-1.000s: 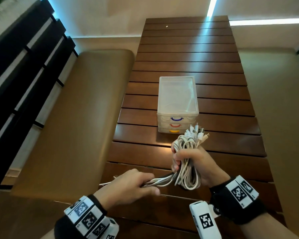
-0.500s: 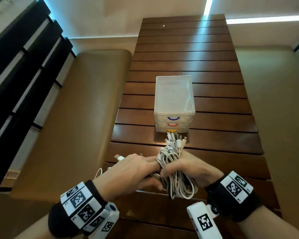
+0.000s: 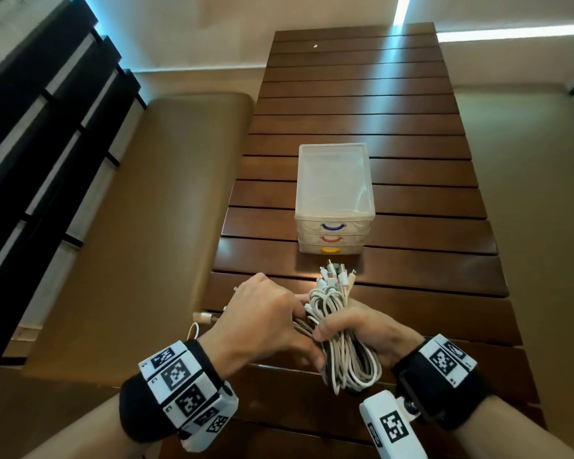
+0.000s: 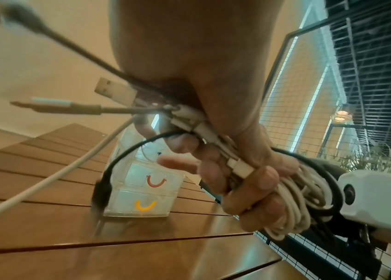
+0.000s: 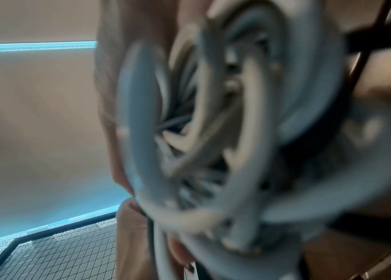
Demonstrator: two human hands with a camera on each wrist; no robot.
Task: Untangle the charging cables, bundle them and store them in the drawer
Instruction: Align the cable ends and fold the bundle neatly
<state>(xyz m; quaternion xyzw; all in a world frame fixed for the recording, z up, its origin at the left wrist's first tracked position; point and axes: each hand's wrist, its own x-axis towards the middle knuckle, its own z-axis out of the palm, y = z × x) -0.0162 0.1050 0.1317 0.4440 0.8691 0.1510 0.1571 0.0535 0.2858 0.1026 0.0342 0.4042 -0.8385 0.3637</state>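
My right hand (image 3: 332,326) grips a coiled bundle of white charging cables (image 3: 348,362) round its middle, just above the near end of the wooden table (image 3: 411,293). Several connectors (image 3: 337,273) stick out of the bundle's far end. My left hand (image 3: 292,313) presses up against the bundle from the left and grips the loose cable ends (image 4: 108,109). USB plugs (image 4: 115,91) and a black cable (image 4: 127,153) trail out of it. In the right wrist view the bundle (image 5: 225,132) is a blur close to the lens. The clear drawer unit (image 3: 333,200) stands beyond, its three drawers shut.
A tan padded bench (image 3: 153,226) runs along the table's left side, with a dark slatted backrest (image 3: 40,144) beyond it. A plug (image 3: 203,317) and a white cable loop (image 3: 193,331) hang over the table's left edge. The far table slats (image 3: 355,94) are bare.
My left hand has slid right along the loose cable ends until it meets my right hand at the bundle. The bundle has dropped lower and tilted away from me.
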